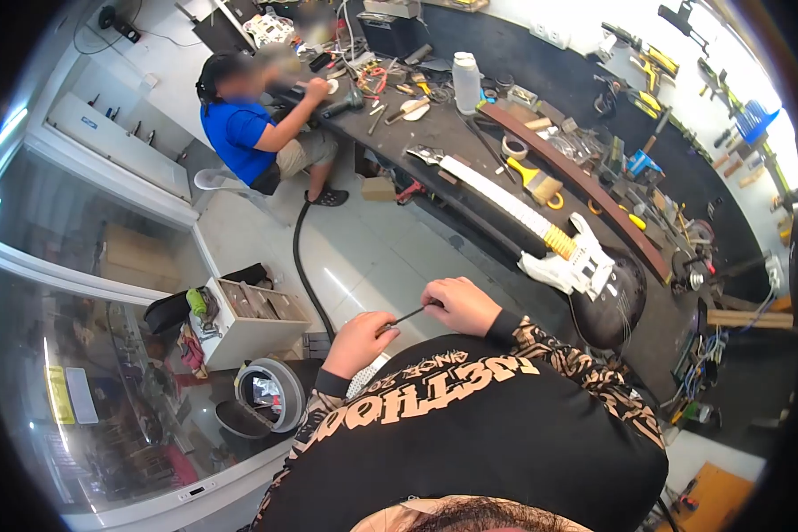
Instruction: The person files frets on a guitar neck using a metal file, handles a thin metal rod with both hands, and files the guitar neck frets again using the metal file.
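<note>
A thin dark rod (409,316) spans the gap between my two hands, in front of my black shirt; its exact kind cannot be made out. My left hand (358,344) is closed on one end of it, and my right hand (461,306) pinches the other end. Beyond my right hand, a white electric guitar (585,259) lies along the workbench (390,142), its long neck pointing away to the left. A dark round-edged object (614,306) sits under the guitar's body at the bench's near end.
A person in a blue shirt (238,133) sits working at the bench's far end. On the bench are a paintbrush (537,183), a clear bottle (465,84) and a long brown bar (585,191). A black hose (305,266) crosses the floor; a round bin (270,395) stands left.
</note>
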`<state>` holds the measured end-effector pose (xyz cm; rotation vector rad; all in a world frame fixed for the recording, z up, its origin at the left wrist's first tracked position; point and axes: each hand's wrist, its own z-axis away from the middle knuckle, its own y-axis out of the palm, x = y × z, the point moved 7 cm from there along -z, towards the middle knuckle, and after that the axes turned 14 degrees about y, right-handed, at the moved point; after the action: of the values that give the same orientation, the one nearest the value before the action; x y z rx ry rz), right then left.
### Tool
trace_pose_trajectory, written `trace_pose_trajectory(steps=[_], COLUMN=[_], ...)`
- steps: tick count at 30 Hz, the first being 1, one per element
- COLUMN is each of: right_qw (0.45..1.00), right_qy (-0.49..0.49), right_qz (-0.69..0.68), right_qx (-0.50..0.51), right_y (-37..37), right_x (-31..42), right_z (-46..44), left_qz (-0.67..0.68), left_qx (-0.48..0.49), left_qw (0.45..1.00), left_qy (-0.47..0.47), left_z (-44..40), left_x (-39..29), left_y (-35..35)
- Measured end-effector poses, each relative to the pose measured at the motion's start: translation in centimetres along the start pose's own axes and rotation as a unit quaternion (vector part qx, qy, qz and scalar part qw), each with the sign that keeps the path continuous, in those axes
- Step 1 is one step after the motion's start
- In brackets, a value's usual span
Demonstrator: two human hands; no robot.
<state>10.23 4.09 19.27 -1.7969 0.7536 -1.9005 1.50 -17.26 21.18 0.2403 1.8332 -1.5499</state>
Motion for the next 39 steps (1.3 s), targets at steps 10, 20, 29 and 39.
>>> trace_pose_trajectory(steps=[10, 20, 29, 39], right_qw=[0.998, 0.996, 0.99, 0.939], right_qy=[0.025, 0.059, 0.116, 0.214], right_qz=[-0.016, -0.03, -0.067, -0.27], right_qx=[0.062, 0.057, 0.031, -0.007], right_y=[-9.8, -15.0, -14.7, -16.3], right_x=[-7.8, -12.3, -15.0, -19.6], right_z=[-6.0, -7.8, -5.0, -3.8], left_qz=[-0.02, -0.031, -0.047, -0.012], left_qx=[-0.021, -0.012, 0.035, 0.013], left_qw=[0.999, 0.999, 0.993, 0.994], left_qy=[0.034, 0.011, 0.105, 0.11], left_z=[-13.6, -18.8, -24.0, -26.7], left_x=[-1.1, -1.9, -2.9, -3.3], left_y=[-1.4, -0.5, 0.8, 1.0])
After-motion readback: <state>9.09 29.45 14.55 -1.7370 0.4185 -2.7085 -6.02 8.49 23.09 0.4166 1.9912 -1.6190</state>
